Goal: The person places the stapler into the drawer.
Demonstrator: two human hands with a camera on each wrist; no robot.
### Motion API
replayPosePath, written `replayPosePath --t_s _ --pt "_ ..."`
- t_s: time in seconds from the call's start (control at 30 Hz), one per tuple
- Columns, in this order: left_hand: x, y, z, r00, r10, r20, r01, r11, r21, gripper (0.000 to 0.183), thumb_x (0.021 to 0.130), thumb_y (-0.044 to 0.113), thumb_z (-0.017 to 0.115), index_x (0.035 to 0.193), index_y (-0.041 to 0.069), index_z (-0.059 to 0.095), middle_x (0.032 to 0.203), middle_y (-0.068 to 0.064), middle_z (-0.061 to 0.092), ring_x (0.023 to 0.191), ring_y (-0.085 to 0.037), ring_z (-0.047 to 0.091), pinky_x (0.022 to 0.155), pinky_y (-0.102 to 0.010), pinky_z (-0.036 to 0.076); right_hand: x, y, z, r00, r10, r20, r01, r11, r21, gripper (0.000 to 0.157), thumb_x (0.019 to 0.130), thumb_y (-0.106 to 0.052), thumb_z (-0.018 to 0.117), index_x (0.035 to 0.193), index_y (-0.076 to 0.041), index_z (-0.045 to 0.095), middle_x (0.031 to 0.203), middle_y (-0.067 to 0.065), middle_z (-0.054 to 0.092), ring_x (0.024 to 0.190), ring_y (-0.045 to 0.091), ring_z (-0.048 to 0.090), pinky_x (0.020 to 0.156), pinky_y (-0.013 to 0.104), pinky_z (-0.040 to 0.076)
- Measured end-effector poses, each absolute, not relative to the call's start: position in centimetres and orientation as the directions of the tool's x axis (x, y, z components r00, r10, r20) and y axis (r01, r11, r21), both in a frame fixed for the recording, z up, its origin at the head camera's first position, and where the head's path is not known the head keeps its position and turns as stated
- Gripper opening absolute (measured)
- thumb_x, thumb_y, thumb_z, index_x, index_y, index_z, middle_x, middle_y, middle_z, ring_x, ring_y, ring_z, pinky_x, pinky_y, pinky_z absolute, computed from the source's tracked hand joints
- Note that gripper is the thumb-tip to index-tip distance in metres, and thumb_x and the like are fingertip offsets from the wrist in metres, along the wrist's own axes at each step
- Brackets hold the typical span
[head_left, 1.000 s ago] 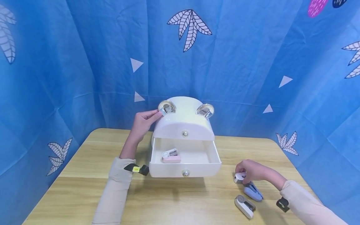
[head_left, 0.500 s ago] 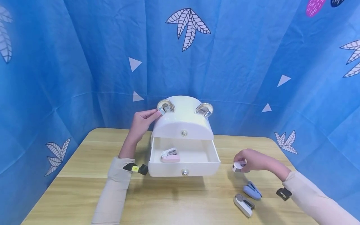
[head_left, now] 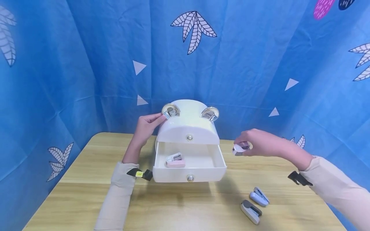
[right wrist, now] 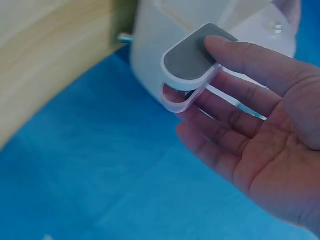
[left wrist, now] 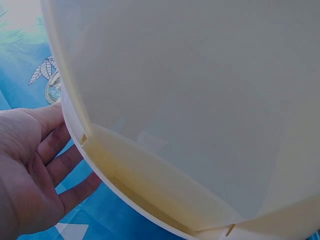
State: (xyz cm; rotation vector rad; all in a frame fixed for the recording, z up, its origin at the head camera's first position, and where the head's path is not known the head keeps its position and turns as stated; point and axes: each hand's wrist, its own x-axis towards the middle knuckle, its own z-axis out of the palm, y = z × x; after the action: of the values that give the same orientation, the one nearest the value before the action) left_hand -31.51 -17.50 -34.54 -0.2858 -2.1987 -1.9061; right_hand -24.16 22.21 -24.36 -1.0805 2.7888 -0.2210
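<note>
A white drawer box (head_left: 186,128) with two round silvery ears stands on the table, its lower drawer (head_left: 170,175) pulled out. At the box's left ear (head_left: 171,111), my left hand (head_left: 147,126) pinches with thumb and index finger. In the left wrist view, the other fingers (left wrist: 75,195) lie along the outside of the shell. To the right of the drawer my right hand (head_left: 260,142) holds a small white stapler (right wrist: 190,57) with a grey top above the table, thumb on its top and fingers beneath. A pink and white stapler (head_left: 175,160) lies in the drawer.
A blue stapler (head_left: 259,196) and a grey-and-white stapler (head_left: 251,211) lie side by side on the wooden table (head_left: 95,192), at the front right. Blue patterned cloth (head_left: 245,64) hangs behind and on both sides.
My right hand has lifted the white stapler off the table, from beside the blue one, and carried it up and slightly left, away from the others. The left hand stays at the ear.
</note>
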Motion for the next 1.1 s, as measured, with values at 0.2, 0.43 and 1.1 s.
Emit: replayPosePath --t_s 0.2,0.43,1.1 --pt "-31.5 -17.5 -34.8 -0.959 0.002 0.285 0.282 0.151 0.947 0.044 0.095 0.035 0.073 0.127 0.004 0.071 0.13 -0.017 0.07 0.127 -0.031 0.064 0.108 -0.047 0.052 -23.3 18.8 -22.2 -0.687 -0.723 -0.072 -0.712 0.69 -0.127 0.032 0.082 -0.008 0.084 0.114 -0.008 0.077 0.104 0.004 0.077 0.093 0.019 0.073 0.078 0.035 0.064" --pt "-31.6 -17.4 -35.0 -0.956 -0.001 0.292 0.289 0.151 0.945 0.043 0.096 0.035 0.072 0.126 0.005 0.071 0.129 -0.017 0.071 0.126 -0.031 0.065 0.107 -0.048 0.052 -23.5 15.3 -22.4 -0.591 -0.803 -0.08 -0.802 0.595 -0.044 0.019 0.082 -0.008 0.084 0.099 -0.016 0.076 0.09 -0.004 0.075 0.078 0.01 0.068 0.068 0.023 0.058" --pt "-31.7 -17.4 -35.1 -0.951 0.005 0.309 0.307 0.136 0.942 0.042 0.095 0.034 0.073 0.126 0.004 0.071 0.126 -0.018 0.072 0.122 -0.032 0.067 0.105 -0.048 0.054 -24.3 9.7 -26.1 -0.523 -0.846 -0.101 -0.85 0.509 0.136 0.018 0.083 -0.023 0.083 0.078 -0.012 0.069 0.068 -0.005 0.06 0.064 0.009 0.047 0.056 0.02 0.045"
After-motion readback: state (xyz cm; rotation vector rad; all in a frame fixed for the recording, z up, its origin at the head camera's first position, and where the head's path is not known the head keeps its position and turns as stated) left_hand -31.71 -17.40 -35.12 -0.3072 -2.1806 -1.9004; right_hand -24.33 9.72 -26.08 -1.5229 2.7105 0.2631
